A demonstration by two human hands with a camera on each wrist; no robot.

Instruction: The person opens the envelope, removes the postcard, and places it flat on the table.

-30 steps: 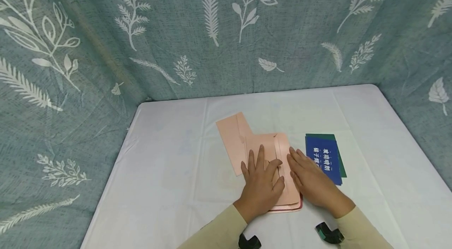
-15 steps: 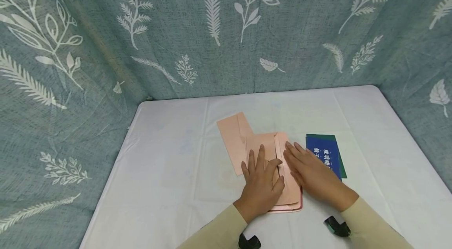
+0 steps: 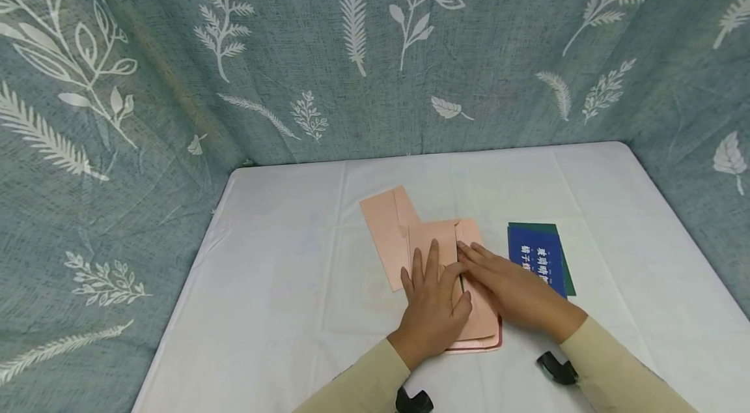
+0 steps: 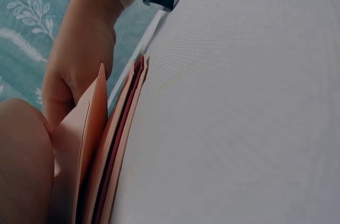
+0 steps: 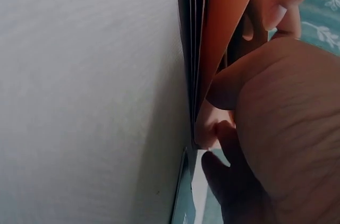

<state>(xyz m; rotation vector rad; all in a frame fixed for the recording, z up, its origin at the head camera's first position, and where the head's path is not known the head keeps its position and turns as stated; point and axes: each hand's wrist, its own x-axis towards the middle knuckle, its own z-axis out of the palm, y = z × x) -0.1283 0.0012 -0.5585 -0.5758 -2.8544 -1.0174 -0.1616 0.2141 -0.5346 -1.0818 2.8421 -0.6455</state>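
My left hand [image 3: 436, 309] rests with spread fingers on a peach paper envelope [image 3: 436, 230], which lies on top of a stack with a dark red edge at its near side. The envelope's flap [image 3: 482, 315] is folded at the right. Across this flap lies my right hand [image 3: 521, 286], its fingers fairly straight and their tips near the flap's edge, close to my left index finger. In the left wrist view the stacked envelopes [image 4: 114, 144] show edge-on beneath the top envelope [image 4: 85, 123]. The right wrist view shows the thumb [image 5: 226, 88] beside the raised paper [image 5: 226, 11].
Another peach envelope [image 3: 383, 224] lies angled at the back left of the stack. Right of it, a blue card [image 3: 539, 260] with white characters covers most of a green card [image 3: 567, 270]. A white cloth [image 3: 263, 289] covers the table; a leaf-patterned curtain [image 3: 269, 42] stands behind.
My right hand has moved left, from the stack's right edge onto the flap, its fingertips now near the flap's inner edge. The left hand has stayed in place.
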